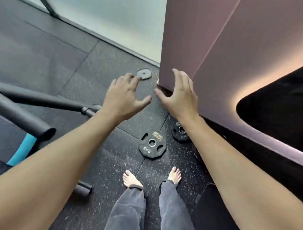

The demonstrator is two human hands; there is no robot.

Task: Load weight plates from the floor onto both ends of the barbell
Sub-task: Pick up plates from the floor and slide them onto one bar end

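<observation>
Both hands out front, left hand and right hand spread wide, holding nothing. 5kg plate flat on floor below, second plate beside it.

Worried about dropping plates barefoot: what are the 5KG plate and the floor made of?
5KG plate: looks like matte black rubber or urethane coating over a heavier core, with a shiny metal ring around the centre hole; the core itself is hidden.
Floor: apparently rubber gym tiles, dark with pale speckles and visible seams between tiles.

Speckled black rubber floor — 5 kg plate, second plate, small flat plate, bare feet
</observation>
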